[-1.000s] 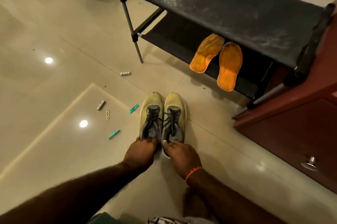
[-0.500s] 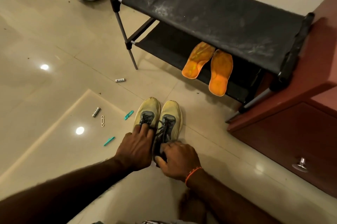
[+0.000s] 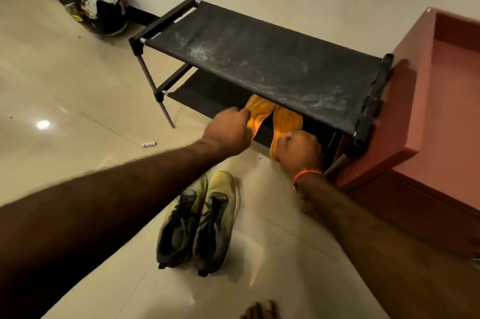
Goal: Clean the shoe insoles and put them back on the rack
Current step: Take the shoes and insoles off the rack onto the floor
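Both hands are curled onto the orange insoles on the rack's (image 3: 259, 59) lower shelf: the left hand (image 3: 228, 129) pinches the left insole (image 3: 259, 111), the right hand (image 3: 298, 148) grips the right insole (image 3: 287, 120). Their long axes are pointed back under the rack, heels overhanging toward the hands.

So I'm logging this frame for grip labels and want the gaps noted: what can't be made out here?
- Head view: the fingertips of the left hand and right hand are hidden behind their backs.
- The heel ends of the left insole and right insole are covered by those hands.
- The insoles' toe ends lie under the rack's top shelf.
- The print on the small white item on the floor is too small to read.
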